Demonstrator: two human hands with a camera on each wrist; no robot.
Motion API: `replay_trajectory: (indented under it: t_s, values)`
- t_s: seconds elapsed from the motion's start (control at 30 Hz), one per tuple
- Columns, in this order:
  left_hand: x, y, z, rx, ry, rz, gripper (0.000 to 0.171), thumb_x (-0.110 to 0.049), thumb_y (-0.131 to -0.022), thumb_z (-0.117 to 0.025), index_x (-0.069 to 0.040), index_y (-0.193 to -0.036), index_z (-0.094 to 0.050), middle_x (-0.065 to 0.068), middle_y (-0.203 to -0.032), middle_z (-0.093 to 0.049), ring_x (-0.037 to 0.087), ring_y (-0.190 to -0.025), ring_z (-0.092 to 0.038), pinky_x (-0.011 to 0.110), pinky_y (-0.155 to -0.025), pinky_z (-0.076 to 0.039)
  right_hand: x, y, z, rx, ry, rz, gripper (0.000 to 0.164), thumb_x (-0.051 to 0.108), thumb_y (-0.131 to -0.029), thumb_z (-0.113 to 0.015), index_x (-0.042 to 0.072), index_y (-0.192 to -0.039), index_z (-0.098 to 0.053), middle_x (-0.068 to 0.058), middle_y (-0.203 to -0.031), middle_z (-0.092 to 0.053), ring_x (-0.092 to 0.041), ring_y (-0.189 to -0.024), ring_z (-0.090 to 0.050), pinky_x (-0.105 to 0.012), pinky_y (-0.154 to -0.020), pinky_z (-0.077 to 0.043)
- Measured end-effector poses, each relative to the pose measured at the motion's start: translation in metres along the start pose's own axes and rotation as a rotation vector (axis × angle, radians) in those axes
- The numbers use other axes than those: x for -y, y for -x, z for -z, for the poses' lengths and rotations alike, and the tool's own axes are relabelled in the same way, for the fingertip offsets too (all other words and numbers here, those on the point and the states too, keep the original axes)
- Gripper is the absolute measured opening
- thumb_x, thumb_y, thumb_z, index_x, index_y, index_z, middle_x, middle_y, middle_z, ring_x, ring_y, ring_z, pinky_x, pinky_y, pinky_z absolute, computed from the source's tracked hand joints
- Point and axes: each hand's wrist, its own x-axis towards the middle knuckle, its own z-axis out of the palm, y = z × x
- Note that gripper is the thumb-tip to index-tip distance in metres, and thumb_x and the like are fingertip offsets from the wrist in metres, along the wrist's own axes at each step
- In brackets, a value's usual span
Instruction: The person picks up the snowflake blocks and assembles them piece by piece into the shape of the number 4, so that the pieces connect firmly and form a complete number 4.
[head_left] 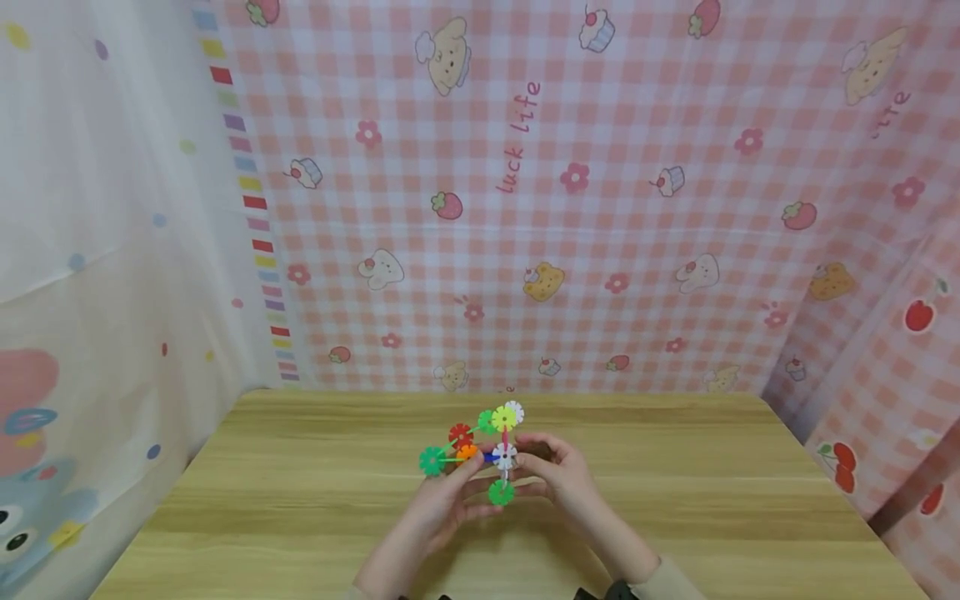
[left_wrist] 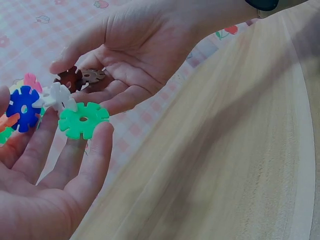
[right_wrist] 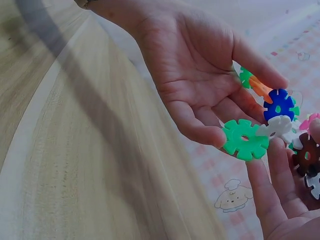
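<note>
Slotted plastic snowflake discs are joined into a colourful branched structure [head_left: 504,419], held up over the table in front of me. My left hand [head_left: 438,508] grips it near an orange disc [head_left: 467,452] and a blue disc [left_wrist: 24,109], thumb on top. Its fingers reach beneath a green disc [left_wrist: 84,120] at the near end. From the other side, my right hand [head_left: 558,471] pinches a brown disc [right_wrist: 306,153], with a greyish-white disc [left_wrist: 93,76] beside it. The brown disc lies close to a white disc [right_wrist: 278,127]; whether they are joined, I cannot tell.
A wooden table [head_left: 300,500] lies beneath both hands. Behind it hangs a pink checked curtain [head_left: 645,233] with cartoon prints, and a white patterned curtain [head_left: 112,233] hangs on the left.
</note>
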Motion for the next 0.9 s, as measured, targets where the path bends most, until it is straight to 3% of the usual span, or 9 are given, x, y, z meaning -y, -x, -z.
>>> replay_trajectory:
  t_s: [0.33, 0.67, 0.9]
  values:
    - [0.008, -0.001, 0.003, -0.010, 0.011, 0.012, 0.050, -0.029, -0.102, -0.050, 0.000, -0.142, -0.043, 0.026, -0.142, -0.043, 0.040, -0.116, -0.055, 0.050, -0.087, -0.051, -0.010, -0.004, 0.003, -0.029, 0.007, -0.010, 0.036, 0.000, -0.089, -0.063, -0.013, -0.121, -0.053, -0.010, -0.105, -0.060, -0.024, -0.085, -0.065, -0.041, -0.072, -0.057]
    - [0.015, 0.001, 0.008, -0.041, 0.039, 0.036, 0.055, -0.028, -0.100, -0.054, 0.003, -0.142, -0.039, 0.025, -0.138, -0.047, 0.033, -0.114, -0.058, 0.048, -0.088, -0.051, -0.015, -0.006, 0.006, -0.024, 0.015, -0.005, 0.036, -0.001, -0.089, -0.063, -0.014, -0.121, -0.053, -0.010, -0.104, -0.061, -0.023, -0.084, -0.066, -0.041, -0.071, -0.057]
    - [0.018, 0.003, 0.014, -0.050, 0.038, 0.024, 0.058, -0.025, -0.099, -0.055, 0.007, -0.140, -0.031, 0.027, -0.139, -0.046, 0.035, -0.117, -0.056, 0.050, -0.093, -0.048, -0.015, -0.007, 0.008, -0.022, 0.009, -0.027, 0.037, 0.001, -0.090, -0.063, -0.013, -0.122, -0.052, -0.010, -0.104, -0.060, -0.023, -0.085, -0.065, -0.042, -0.072, -0.057]
